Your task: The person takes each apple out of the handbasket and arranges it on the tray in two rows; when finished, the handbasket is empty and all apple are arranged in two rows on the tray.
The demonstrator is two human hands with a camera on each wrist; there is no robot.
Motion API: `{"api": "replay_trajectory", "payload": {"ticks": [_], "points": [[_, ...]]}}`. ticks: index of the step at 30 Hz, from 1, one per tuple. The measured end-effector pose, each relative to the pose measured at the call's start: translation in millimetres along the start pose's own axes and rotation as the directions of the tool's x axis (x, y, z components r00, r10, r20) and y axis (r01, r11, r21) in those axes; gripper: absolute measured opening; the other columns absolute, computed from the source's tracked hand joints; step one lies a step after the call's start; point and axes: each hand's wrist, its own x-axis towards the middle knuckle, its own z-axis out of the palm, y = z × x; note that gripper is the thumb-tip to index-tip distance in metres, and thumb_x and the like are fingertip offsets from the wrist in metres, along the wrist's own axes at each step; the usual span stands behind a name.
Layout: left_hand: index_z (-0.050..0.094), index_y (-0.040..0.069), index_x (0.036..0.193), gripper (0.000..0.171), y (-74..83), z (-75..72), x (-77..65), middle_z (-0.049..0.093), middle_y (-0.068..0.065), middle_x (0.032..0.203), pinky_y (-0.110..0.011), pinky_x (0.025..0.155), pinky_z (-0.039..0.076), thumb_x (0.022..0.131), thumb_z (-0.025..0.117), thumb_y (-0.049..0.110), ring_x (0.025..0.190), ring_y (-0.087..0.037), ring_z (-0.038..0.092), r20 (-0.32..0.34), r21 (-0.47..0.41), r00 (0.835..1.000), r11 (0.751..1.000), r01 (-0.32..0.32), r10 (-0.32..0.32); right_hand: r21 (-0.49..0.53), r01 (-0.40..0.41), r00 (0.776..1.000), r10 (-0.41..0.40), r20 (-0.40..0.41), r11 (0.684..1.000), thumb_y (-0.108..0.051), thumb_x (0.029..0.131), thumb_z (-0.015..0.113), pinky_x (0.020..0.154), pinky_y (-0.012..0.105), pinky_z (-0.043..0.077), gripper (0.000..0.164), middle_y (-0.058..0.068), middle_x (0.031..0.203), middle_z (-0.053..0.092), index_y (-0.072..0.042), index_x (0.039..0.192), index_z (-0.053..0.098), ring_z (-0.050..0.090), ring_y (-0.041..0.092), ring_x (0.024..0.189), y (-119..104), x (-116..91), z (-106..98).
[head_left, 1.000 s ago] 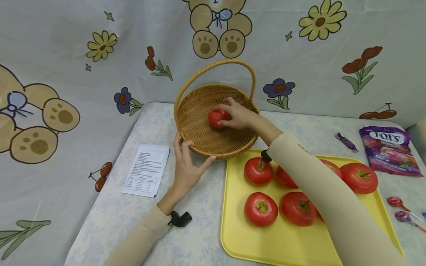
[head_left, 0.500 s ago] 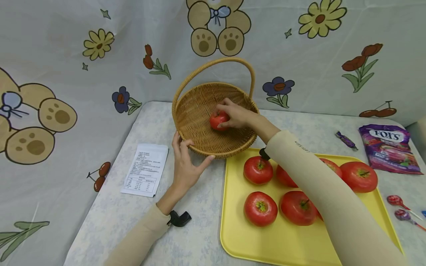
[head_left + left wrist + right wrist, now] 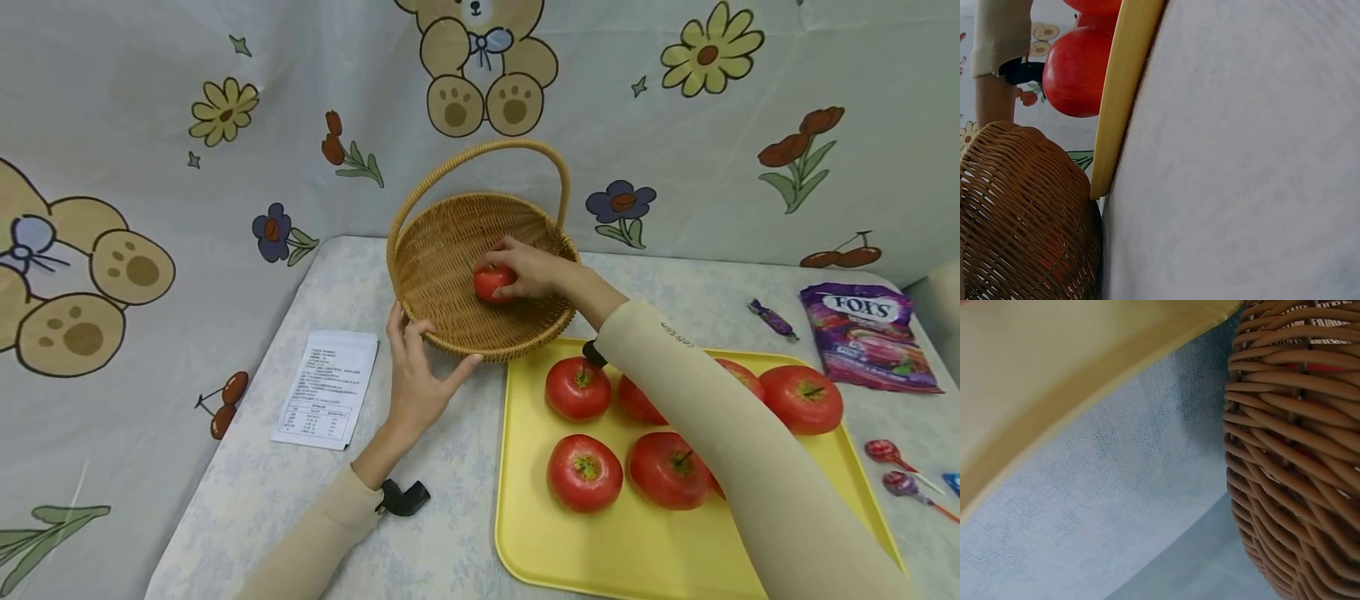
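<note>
In the head view a wicker basket [image 3: 450,308] with an arched handle tilts toward me on the table. My left hand [image 3: 416,387] grips its front left rim, fingertips over the edge and thumb against the outside. Inside the basket my right hand [image 3: 528,271] holds a red apple [image 3: 491,284], its fingers over the top and thumb at the near side. The left wrist view shows the basket's woven wall [image 3: 1022,200], with red glimpsed through it. The same wicker wall [image 3: 1297,456] fills the right of the right wrist view; neither hand's grip shows clearly there.
A yellow tray [image 3: 585,554] with several red apples [image 3: 585,472] lies front right, partly under my right sleeve. Left is a printed white packet [image 3: 326,389]. At the right are a purple candy bag [image 3: 870,333], a wrapped candy [image 3: 773,320] and lollipops [image 3: 885,452]. A patterned cloth [image 3: 480,108] hangs behind.
My right hand has lowered the apple slightly within the basket. The left hand stays on the rim, and the head view has shifted a little.
</note>
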Motion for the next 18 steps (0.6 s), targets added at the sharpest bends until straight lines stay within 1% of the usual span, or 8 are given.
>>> {"api": "replay_trajectory", "payload": {"ticks": [5,10,15,18], "points": [[0.038,0.01,0.116,0.068,0.5,-0.3,-0.6,0.004,-0.018,0.161,-0.057,0.11,0.032,0.08,0.075,0.055,0.149,-0.031,0.015,-0.003,0.003,1.0,1.0,-0.001,0.001,0.001,0.012,1.0,-0.012,0.003,1.0,-0.02,0.09,0.072,0.104,0.049,0.041,0.047,0.017,0.136,0.041,-0.019,0.134,0.057,0.049,0.034,0.123,-1.4,-0.6,0.1],[0.038,0.009,0.116,0.069,0.4,-0.2,-1.9,0.004,-0.018,0.161,-0.058,0.11,0.031,0.08,0.074,0.055,0.149,-0.031,0.014,-0.007,0.002,1.0,1.0,-0.005,0.005,0.001,0.027,1.0,-0.027,-0.008,1.0,-0.019,0.088,0.074,0.103,0.048,0.041,0.045,0.017,0.132,0.043,-0.018,0.13,0.059,0.05,0.033,0.119,-2.3,-2.1,0.1],[0.038,0.009,0.117,0.068,0.8,-0.3,-1.6,0.004,-0.018,0.16,-0.057,0.111,0.03,0.08,0.075,0.053,0.149,-0.031,0.014,-0.002,-0.003,1.0,1.0,-0.01,0.01,0.001,0.056,0.998,-0.056,-0.039,0.998,-0.018,0.086,0.077,0.102,0.048,0.042,0.045,0.017,0.131,0.044,-0.017,0.128,0.061,0.051,0.033,0.117,-4.5,-5.7,-3.9],[0.038,0.009,0.116,0.068,1.0,-0.8,-1.4,0.003,-0.018,0.16,-0.057,0.111,0.03,0.08,0.075,0.054,0.149,-0.032,0.013,-0.001,-0.001,1.0,1.0,-0.001,0.001,0.007,0.073,0.996,-0.073,-0.059,0.997,-0.018,0.085,0.077,0.102,0.047,0.042,0.046,0.016,0.131,0.044,-0.018,0.129,0.061,0.051,0.032,0.117,-8.6,-8.9,-8.1]]}}
